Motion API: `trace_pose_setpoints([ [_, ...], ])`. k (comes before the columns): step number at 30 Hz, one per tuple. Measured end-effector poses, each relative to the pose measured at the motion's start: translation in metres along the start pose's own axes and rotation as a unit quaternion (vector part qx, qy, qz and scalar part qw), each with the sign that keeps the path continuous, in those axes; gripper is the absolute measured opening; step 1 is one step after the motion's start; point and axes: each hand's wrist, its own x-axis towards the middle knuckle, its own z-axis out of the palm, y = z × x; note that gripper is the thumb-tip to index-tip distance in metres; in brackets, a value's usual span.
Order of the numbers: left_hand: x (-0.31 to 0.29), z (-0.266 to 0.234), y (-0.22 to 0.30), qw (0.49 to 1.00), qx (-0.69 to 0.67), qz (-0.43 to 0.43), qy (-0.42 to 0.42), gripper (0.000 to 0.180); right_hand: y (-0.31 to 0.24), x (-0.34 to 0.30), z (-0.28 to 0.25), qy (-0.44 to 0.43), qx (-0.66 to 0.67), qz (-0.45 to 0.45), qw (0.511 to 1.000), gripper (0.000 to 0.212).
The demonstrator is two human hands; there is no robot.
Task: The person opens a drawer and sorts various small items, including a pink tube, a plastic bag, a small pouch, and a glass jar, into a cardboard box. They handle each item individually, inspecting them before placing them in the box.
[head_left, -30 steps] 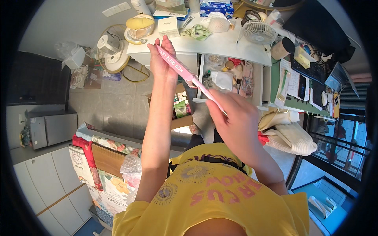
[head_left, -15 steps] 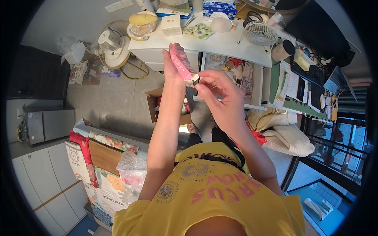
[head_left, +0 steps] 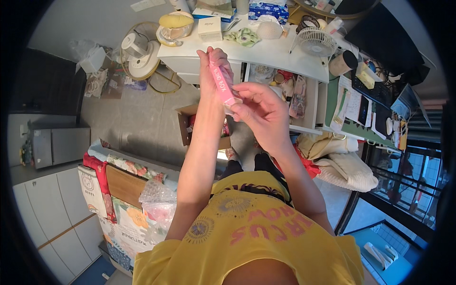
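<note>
A slim pink cardboard box (head_left: pixel 220 81) with pale lettering is held up in front of me, above the open drawer's left side. My left hand (head_left: pixel 206 76) is closed around its far part, thumb up along the left side. At the box's near end, the thumb and fingers of my right hand (head_left: pixel 267 110) pinch the end, where a pale flap shows. The other right fingers curl loosely. What is inside the box cannot be seen.
Ahead stands a white desk (head_left: pixel 185 53) with a small fan (head_left: pixel 315 42) and a white box (head_left: pixel 210 29). Its open drawer (head_left: pixel 309 102) holds assorted items. A cardboard carton (head_left: pixel 184 127) sits on the floor below my hands. Bubble wrap (head_left: pixel 157 197) lies at left.
My right hand has moved slightly down and closer over the box's near end, covering the flap that stood open before. The pink box has turned a little, showing more of its lettered side.
</note>
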Motion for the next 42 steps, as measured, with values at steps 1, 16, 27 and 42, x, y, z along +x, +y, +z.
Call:
trace_pose_setpoints([
  [1, 0.001, -0.001, 0.0, 1.0, 0.027, 0.01, 0.004, 0.028, -0.001, 0.002, -0.001, -0.003, 0.009, 0.005, 1.0, 0.022],
  [16, -0.003, 0.002, 0.001, 0.999, 0.035, 0.022, -0.007, 0.025, -0.005, 0.006, 0.002, -0.028, 0.005, -0.009, 1.0, 0.021],
  [27, 0.003, 0.0, 0.003, 0.995, 0.018, 0.091, -0.028, 0.027, 0.001, 0.0, 0.015, 0.045, 0.013, -0.07, 0.996, 0.036],
  [42, -0.004, 0.011, -0.016, 0.992, -0.067, 0.081, -0.076, 0.023, 0.003, 0.004, 0.001, 0.048, -0.275, -0.278, 0.919, 0.024],
])
